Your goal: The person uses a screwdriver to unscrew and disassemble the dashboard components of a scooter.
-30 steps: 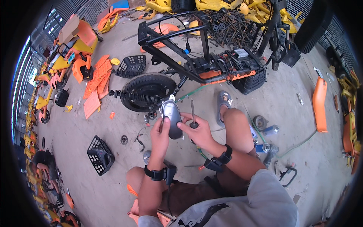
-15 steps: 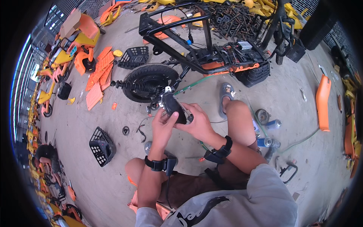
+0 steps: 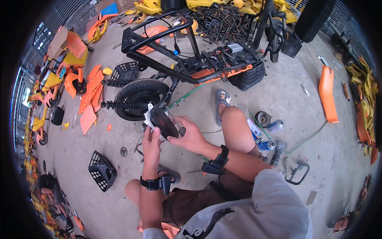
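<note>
My left hand (image 3: 152, 141) grips the lower-left side of an oval housing (image 3: 162, 121), which has a dark, glossy face and a silvery metal rim with tabs. My right hand (image 3: 185, 133) holds its lower-right side, along with a screwdriver (image 3: 181, 130) whose round dark handle is at my fingers and whose shaft points up along the housing. Just beyond them lie a black wheel (image 3: 131, 95) and a shock absorber (image 3: 126, 105), part of a stripped black scooter frame (image 3: 177, 73).
Around me lie a black basket (image 3: 102, 171), a sprocket (image 3: 123, 151), spray cans (image 3: 266, 144), a green hose, a bent tube (image 3: 297, 172) and a long orange panel (image 3: 327, 95). Orange plates (image 3: 89, 103) and yellow scooters line the left, where another person (image 3: 45, 185) crouches.
The housing tilted in my hands, its silvery face giving way to a dark one. The screwdriver went from upright to angled along it. The whole view has shifted slightly.
</note>
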`<state>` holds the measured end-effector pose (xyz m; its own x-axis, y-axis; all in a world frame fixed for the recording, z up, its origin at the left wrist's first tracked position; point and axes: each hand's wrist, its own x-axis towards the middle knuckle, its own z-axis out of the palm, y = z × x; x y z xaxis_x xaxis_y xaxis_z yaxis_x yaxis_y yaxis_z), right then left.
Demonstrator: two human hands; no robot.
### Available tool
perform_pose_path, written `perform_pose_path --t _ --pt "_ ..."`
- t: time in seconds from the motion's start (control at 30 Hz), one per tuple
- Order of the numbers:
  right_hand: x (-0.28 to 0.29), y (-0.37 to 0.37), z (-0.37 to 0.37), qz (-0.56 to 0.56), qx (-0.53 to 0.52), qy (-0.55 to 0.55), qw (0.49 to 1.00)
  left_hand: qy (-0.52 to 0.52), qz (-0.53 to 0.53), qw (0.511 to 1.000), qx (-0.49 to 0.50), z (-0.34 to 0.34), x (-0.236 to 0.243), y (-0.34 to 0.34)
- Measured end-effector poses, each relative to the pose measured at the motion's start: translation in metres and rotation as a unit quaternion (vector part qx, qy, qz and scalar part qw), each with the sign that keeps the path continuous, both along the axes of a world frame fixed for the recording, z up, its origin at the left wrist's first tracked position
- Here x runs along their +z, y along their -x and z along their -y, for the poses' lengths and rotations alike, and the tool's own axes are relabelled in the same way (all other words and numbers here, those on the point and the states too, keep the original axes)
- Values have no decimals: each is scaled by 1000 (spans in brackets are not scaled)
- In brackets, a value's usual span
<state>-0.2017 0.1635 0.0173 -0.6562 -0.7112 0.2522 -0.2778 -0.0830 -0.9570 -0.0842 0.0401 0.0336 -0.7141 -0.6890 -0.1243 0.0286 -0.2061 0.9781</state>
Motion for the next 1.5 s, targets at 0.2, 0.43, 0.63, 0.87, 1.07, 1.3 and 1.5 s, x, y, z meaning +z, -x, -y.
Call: perform_pose_path --t 0.2,0.43,0.63,0.87,1.07,1.3,1.5 --pt "14 13 -6 -140 60 30 988 -109 -3 994 -16 19 6 -18" --pt "15 18 -21 -305 138 -20 942 -90 132 979 -126 8 26 -31" --pt "11 13 -17 -240 62 -5 969 -23 156 972 -173 14 16 -21" --pt "-2 22 -13 -36 -28 26 999 -17 92 977 -193 10 14 -14" --pt "3 8 -6 245 50 1 968 6 97 975 -200 7 19 -15" --pt "9 10 -1 286 90 -5 954 7 68 979 -193 9 18 -18" --pt "10 9 2 294 112 13 949 -7 68 987 -145 11 21 -20"
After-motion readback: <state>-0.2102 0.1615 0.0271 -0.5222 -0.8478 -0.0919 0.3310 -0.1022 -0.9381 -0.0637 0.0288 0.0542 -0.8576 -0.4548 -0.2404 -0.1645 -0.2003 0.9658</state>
